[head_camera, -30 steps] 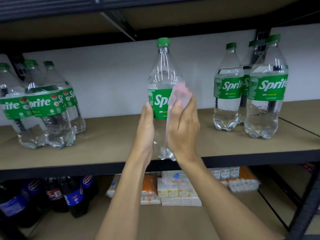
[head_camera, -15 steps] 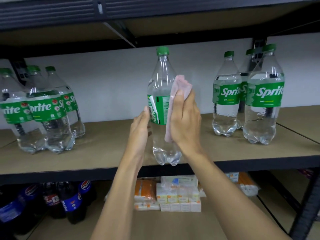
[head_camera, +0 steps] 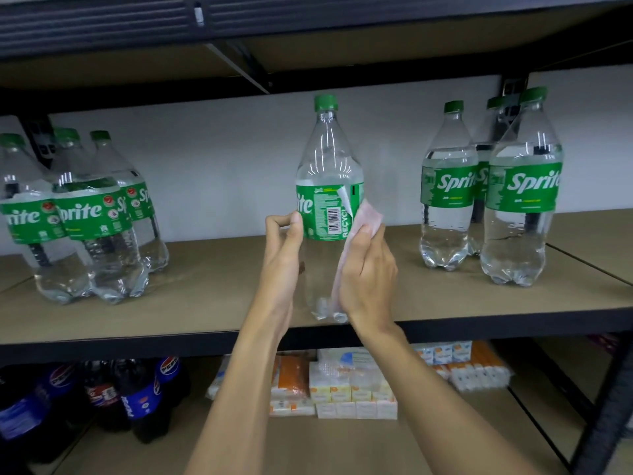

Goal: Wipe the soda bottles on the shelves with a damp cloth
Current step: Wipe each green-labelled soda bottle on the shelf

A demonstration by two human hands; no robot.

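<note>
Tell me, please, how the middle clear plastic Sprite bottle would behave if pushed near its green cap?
The clear plastic Sprite bottle is tall and narrow, near the front edge of the brown shelf board, so it would probably tip. Its glossy wall, touched by the pink cloth, is likely slippery.

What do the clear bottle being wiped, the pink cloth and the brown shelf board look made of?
The clear green-capped bottle looks like glossy thin plastic, see-through with sharp light streaks. The pink cloth seems soft matte fabric, folding round the bottle. The brown shelf board looks like matte fibreboard perhaps, flat and grainless.
</note>
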